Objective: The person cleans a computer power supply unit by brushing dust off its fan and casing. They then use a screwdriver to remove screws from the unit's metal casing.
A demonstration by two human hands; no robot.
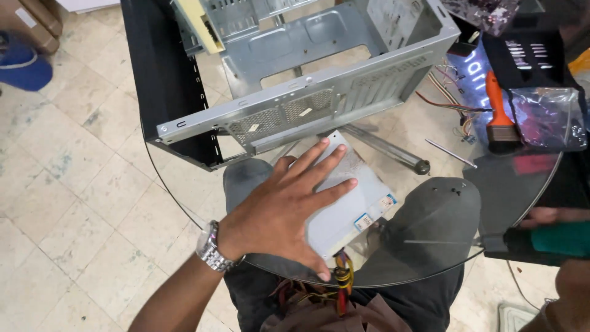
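Near the front edge of the round glass bench [203,215], I have my left hand [284,212] lying flat on the grey power supply unit [353,206], fingers [332,161] spread apart and pressing on its top rather than gripping it. Its bundle of coloured cables [342,276] hangs off the near side toward my lap. Just beyond, the bare metal computer case [319,80] lies open on its side, and its bay looks empty, so I judge the unit is out of the case. My right hand is out of view. An orange-handled brush [499,114] lies far right.
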